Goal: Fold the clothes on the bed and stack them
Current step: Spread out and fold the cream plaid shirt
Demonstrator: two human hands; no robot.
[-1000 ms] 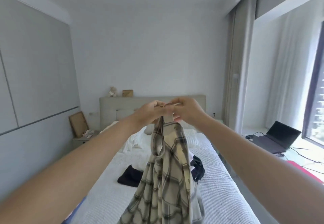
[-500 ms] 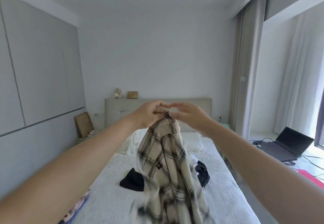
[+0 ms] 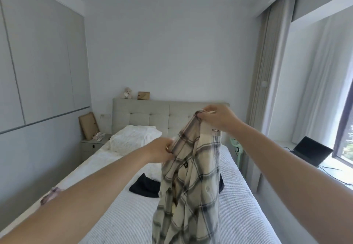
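Our hands have drawn apart: the right hand (image 3: 217, 117) pinches the plaid shirt (image 3: 191, 182) high at centre right, the left hand (image 3: 162, 151) grips its edge lower down. It hangs over the bed (image 3: 118, 220); we judge it is opening out for folding.

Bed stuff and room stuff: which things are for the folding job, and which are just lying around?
For the job: plaid shirt held by left hand and right hand; dark garment; bed.

Lying about: laptop, teddy bear, pillow.
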